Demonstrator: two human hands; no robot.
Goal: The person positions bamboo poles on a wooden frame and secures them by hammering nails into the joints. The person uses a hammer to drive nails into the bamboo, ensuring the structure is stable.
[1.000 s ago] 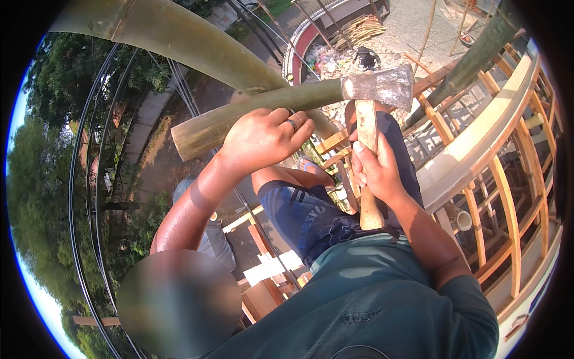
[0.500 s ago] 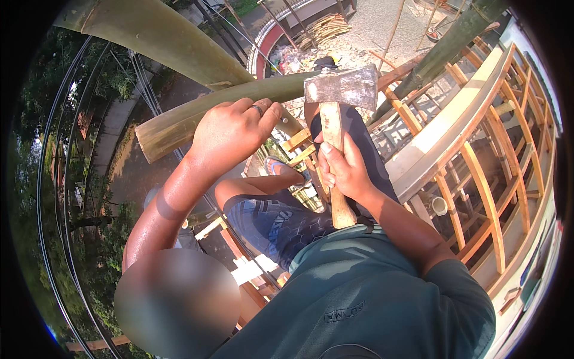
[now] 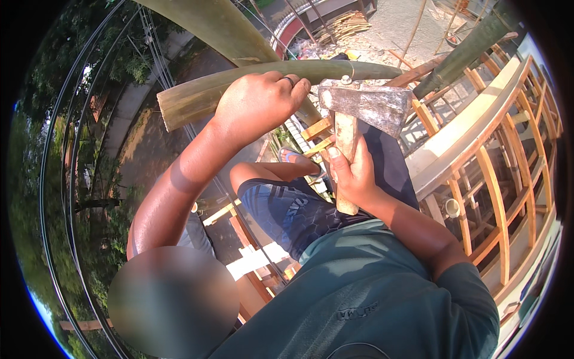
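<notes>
My left hand [image 3: 260, 103] is closed over a green bamboo pole [image 3: 186, 103] that lies across in front of me. A dark ring shows on one finger, and the fingertips are hidden. My right hand [image 3: 357, 173] grips the wooden handle of a hatchet [image 3: 372, 106], its thumb lying along the wood. The worn steel head is up, with the flared edge toward the right and slightly down, overlapping the pole in view. A small metal bolt or nail head [image 3: 346, 79] shows at the hatchet's upper edge, against the pole; I cannot tell what it is fixed in.
A thick bamboo pole [image 3: 218, 27] slants behind, and another bamboo [image 3: 465, 63] leans at the upper right. A curved timber framework [image 3: 499, 179] fills the right side. Black cables [image 3: 63, 131] hang at the left. Far below lies ground with a stack of wood [image 3: 354, 25].
The pole's cut end and my left hand have risen and shifted right. The hatchet has come lower against the pole, its head turning with the edge downward to the right. The whole view has shifted slightly.
</notes>
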